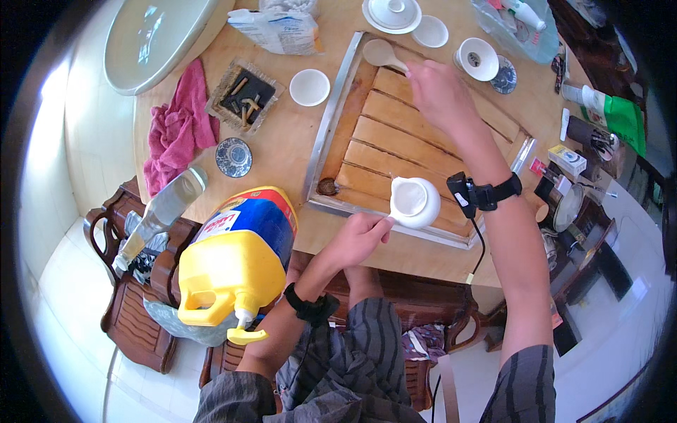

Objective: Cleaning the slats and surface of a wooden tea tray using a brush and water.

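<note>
My left hand grips the side handle of a white ceramic teapot, which has a white round opening on top and is over the near edge of a slatted wooden tea tray. Farther off, my right hand holds the handle of a pale round-headed spoon or strainer above the tray's far left corner. A small brown object lies in the tray's near left corner. Left of the tray is a white cup. Beyond it stand a lidded white bowl and another white cup.
A large yellow pump bottle and a clear glass bottle stand at the near left. Around them are a blue-patterned saucer, a pink cloth, an ashtray and a large basin. A cable hangs from my right wrist.
</note>
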The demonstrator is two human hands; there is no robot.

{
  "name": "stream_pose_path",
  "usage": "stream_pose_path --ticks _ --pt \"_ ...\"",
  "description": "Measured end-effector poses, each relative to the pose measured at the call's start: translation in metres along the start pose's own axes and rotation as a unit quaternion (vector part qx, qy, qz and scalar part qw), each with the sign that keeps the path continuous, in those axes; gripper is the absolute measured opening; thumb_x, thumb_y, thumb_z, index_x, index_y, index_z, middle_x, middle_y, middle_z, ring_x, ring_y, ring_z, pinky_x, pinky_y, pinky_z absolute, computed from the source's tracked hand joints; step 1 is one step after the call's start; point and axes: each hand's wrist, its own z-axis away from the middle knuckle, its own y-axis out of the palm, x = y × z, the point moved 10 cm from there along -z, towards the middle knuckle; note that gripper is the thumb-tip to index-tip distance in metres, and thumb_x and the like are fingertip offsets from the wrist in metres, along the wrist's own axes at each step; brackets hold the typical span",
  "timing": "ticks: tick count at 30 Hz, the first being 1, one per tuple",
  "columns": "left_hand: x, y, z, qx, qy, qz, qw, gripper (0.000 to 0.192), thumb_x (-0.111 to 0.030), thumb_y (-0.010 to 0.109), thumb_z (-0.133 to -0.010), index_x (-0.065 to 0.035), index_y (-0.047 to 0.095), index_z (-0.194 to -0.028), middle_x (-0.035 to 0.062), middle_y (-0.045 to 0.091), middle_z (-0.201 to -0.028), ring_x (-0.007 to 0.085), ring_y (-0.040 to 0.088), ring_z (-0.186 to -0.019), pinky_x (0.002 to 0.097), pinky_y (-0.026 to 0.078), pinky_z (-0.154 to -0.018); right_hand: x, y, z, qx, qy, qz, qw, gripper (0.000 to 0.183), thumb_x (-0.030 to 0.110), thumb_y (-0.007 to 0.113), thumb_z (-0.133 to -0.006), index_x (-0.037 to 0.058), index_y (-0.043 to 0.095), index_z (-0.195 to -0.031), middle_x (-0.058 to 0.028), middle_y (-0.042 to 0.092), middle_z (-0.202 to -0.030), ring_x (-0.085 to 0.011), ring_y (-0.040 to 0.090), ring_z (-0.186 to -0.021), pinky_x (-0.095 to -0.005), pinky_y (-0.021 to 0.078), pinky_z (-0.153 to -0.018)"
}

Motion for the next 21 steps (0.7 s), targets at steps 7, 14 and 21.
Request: stream_pose_path --ticks 7,14,21 --pt "0.017 -0.01 0.008 0.005 -0.006 0.001 1.0 0.045 -0.033 0.053 -0.103 -0.0013 0.061 -0.071 -0.0008 0.051 -0.061 0.0093 0.046 -0.059 0.0307 0.04 -0.054 0.04 0.041 0.025 0.097 -0.03 0.056 0.993 0.018 0.013 0.053 -0.097 0.0013 0.065 -0.101 -0.0224 0.065 -0.084 -0.0425 0.067 -0.081 -0.0513 0.0539 -0.071" --pt "0.024 -0.011 0.017 0.016 -0.021 0.016 1.0 0.045 -0.033 0.054 -0.103 -0.0026 0.06 -0.069 -0.0011 0.048 -0.059 0.0091 0.047 -0.058 0.0318 0.041 -0.053 0.064 0.054 0.067 0.128 -0.051 -0.015 0.99 0.012 0.01 0.054 -0.093 0.0012 0.063 -0.094 -0.0215 0.065 -0.082 -0.0425 0.066 -0.077 -0.0517 0.0534 -0.067" --pt "0.042 -0.01 0.028 0.014 0.0 0.022 1.0 0.047 -0.033 0.054 -0.102 -0.0031 0.056 -0.067 -0.0016 0.045 -0.059 0.0092 0.043 -0.058 0.0322 0.039 -0.053 0.079 0.079 0.093 0.21 -0.066 -0.02 0.975 0.014 0.012 0.057 -0.094 0.0027 0.064 -0.102 -0.0184 0.061 -0.079 -0.0402 0.063 -0.076 -0.0497 0.0503 -0.064"
